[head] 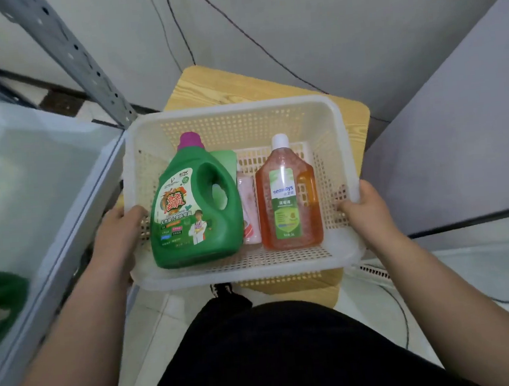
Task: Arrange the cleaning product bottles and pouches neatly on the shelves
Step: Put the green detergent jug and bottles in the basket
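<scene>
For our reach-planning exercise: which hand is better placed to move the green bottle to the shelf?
Probably the left hand: it grips the basket beside the green bottle, with the shelf on that side. The right hand sits past the orange bottle.

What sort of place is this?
Likely a storeroom or staged shop corner: a grey metal shelving rack at left, a white basket of cleaning bottles over a wooden stool, plain walls with loose cables.

A basket [234, 107] holds green bottle [193, 203], pink pouch [248, 211], orange bottle [288, 196].
</scene>
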The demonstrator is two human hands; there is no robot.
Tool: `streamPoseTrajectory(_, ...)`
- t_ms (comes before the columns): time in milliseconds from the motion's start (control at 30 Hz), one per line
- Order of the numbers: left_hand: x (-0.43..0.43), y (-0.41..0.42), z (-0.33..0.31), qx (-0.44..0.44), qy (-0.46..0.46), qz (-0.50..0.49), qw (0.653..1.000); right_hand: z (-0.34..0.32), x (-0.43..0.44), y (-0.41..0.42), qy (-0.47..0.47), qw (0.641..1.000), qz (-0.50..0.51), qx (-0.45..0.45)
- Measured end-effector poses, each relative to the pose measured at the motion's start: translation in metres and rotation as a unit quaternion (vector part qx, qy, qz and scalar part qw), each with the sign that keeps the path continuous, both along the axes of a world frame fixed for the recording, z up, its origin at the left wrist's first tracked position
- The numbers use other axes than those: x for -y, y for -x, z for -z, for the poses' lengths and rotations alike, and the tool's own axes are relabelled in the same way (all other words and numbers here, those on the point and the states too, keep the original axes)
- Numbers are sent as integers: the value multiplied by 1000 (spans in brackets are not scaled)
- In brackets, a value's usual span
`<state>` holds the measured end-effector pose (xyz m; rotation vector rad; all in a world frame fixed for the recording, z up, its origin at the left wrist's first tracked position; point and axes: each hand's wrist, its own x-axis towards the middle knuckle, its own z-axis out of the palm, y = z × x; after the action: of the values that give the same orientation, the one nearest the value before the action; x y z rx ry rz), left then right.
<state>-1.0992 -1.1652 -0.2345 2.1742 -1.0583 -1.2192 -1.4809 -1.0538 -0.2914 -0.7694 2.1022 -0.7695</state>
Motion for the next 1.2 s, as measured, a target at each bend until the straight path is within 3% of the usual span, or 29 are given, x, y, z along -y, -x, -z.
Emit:
streamPoseTrajectory(200, -116, -1, 10, -17, 19, -149, 989, -7, 8, 15, 20, 988, -148, -26)
streamPoseTrajectory(400, -237, -25, 6, 11, 12, -274, 962, -9, -2, -26, 4, 958, -287, -18)
streamPoseTrajectory(800, -473, -104, 31, 4, 21, -510, 860, -22, -47, -221, -14, 832, -546, -92)
streamPoseTrajectory(867, -511, -114, 40, -7, 29, -555, 832, -20, -62, -259, -7, 805, -587, -90)
streamPoseTrajectory(1200, -645, -99, 65, -38, 16, -794, 607, 2, -126, -443, -45, 624, -774, -98)
